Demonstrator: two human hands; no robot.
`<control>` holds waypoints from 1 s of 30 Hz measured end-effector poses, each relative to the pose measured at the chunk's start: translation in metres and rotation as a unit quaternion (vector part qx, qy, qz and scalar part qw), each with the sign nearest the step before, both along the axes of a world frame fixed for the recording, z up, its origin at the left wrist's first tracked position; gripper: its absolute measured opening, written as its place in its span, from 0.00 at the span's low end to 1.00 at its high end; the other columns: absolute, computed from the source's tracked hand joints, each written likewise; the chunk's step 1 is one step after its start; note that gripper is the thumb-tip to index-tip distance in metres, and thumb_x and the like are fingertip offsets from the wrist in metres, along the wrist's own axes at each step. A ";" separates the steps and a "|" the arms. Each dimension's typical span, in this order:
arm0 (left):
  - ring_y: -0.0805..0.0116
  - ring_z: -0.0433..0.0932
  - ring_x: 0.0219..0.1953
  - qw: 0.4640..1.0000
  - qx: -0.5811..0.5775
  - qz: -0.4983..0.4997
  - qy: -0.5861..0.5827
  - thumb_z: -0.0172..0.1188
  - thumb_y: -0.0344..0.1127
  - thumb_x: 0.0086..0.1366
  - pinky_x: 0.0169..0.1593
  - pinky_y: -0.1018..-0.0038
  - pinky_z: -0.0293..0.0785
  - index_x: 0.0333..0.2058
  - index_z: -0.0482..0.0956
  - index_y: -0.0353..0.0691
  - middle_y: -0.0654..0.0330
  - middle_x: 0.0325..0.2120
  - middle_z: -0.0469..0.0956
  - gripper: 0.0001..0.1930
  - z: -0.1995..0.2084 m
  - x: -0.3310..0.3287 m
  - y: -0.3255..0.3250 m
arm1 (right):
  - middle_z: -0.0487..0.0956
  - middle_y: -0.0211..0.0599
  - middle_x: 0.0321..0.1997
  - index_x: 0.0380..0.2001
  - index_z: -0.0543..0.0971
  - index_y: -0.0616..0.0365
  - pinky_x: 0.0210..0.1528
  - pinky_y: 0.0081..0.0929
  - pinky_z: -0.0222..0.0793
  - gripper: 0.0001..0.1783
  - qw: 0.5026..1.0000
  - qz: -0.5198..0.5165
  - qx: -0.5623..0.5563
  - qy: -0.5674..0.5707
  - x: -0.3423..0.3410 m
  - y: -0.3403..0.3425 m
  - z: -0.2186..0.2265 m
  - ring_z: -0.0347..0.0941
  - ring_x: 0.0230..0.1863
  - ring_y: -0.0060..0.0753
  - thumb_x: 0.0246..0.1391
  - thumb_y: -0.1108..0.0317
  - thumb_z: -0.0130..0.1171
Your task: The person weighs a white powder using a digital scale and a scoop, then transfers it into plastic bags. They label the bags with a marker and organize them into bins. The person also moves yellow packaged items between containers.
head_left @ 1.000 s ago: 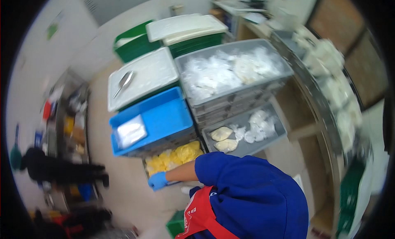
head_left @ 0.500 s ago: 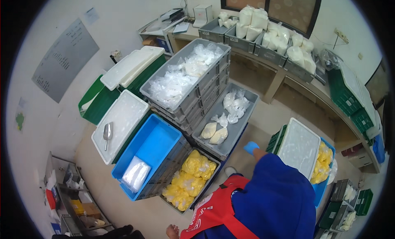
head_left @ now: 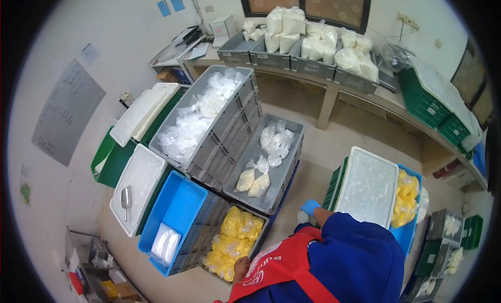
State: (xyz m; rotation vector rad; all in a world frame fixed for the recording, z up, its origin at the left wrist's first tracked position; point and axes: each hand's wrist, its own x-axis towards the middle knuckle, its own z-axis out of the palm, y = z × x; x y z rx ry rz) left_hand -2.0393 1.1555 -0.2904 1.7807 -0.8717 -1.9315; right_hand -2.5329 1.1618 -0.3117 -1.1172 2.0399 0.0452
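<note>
My right hand (head_left: 310, 206), in a blue glove, hangs low beside the green crate with a white lid (head_left: 368, 185). Its fingers are not distinct, and nothing shows in it. Bare and loosely curled, my left hand (head_left: 241, 266) is beside my red apron, over the edge of the grey crate of yellow-filled bags (head_left: 237, 235); nothing is seen in it. Ahead, a shallow grey crate (head_left: 284, 191) holds clear bags of white stuff (head_left: 276, 138) and two cream-coloured bags (head_left: 253, 183). To its left, a tall grey crate stack (head_left: 229, 120) is topped with crumpled clear bags (head_left: 203, 112).
A blue crate (head_left: 182, 204) at left holds a pack of clear plastic (head_left: 166, 244). A metal scoop (head_left: 126, 197) lies on a white lid (head_left: 136, 180). Bags of white powder (head_left: 284, 26) fill grey trays along the back counter (head_left: 334, 86). More yellow bags (head_left: 405, 198) are at right.
The view has swung, shifting the room leftward and down. My left hand has come up from the lower edge beside the yellow bags. My right hand stays low near the lidded green crate.
</note>
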 end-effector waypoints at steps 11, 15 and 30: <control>0.62 0.81 0.36 0.879 -0.088 -0.404 -0.240 0.60 0.41 0.66 0.34 0.68 0.77 0.42 0.79 0.41 0.58 0.35 0.80 0.12 -0.010 -0.143 -0.052 | 0.83 0.52 0.40 0.36 0.85 0.62 0.48 0.41 0.75 0.24 0.969 -0.127 -0.122 -0.175 -0.154 -0.087 0.039 0.80 0.41 0.52 0.55 0.49 0.58; 0.62 0.81 0.36 0.912 -0.041 -0.366 -0.183 0.59 0.41 0.67 0.33 0.67 0.76 0.44 0.77 0.42 0.59 0.39 0.80 0.12 0.002 -0.214 -0.122 | 0.83 0.51 0.34 0.31 0.84 0.61 0.43 0.43 0.75 0.22 0.987 -0.116 -0.076 -0.077 -0.227 -0.050 -0.008 0.80 0.35 0.48 0.56 0.50 0.57; 0.67 0.80 0.31 0.852 -0.028 -0.514 -0.094 0.59 0.43 0.64 0.29 0.71 0.71 0.46 0.78 0.43 0.62 0.34 0.80 0.15 -0.037 -0.474 -0.374 | 0.83 0.51 0.36 0.31 0.85 0.58 0.46 0.45 0.74 0.25 0.979 -0.200 -0.023 -0.024 -0.393 -0.016 -0.029 0.80 0.37 0.52 0.62 0.49 0.48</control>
